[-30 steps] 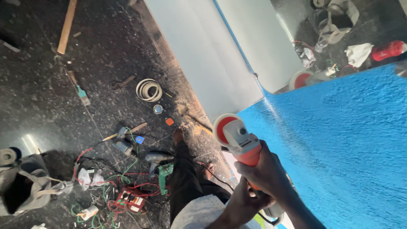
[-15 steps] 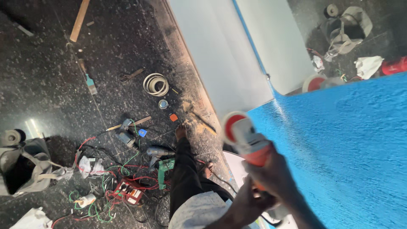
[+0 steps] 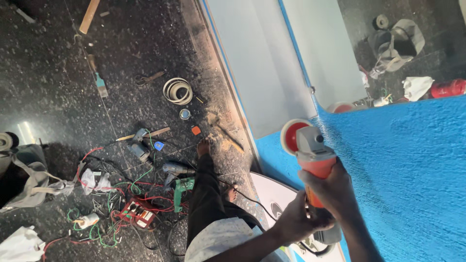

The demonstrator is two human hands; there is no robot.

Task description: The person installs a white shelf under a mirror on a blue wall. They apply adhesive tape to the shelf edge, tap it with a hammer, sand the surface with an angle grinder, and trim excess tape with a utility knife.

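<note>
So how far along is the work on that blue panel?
Both hands, right hand and left hand, grip an orange grinder at the edge of the blue textured panel. A curved edge near the disc already looks cut. Sawdust lies on the floor. How much is left cannot be told.

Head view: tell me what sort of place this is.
Likely a workshop floor or a fit-out site. Both hands grip an orange angle grinder at a blue textured panel; a dark speckled floor is strewn with wires, a drill and sawdust.
</note>
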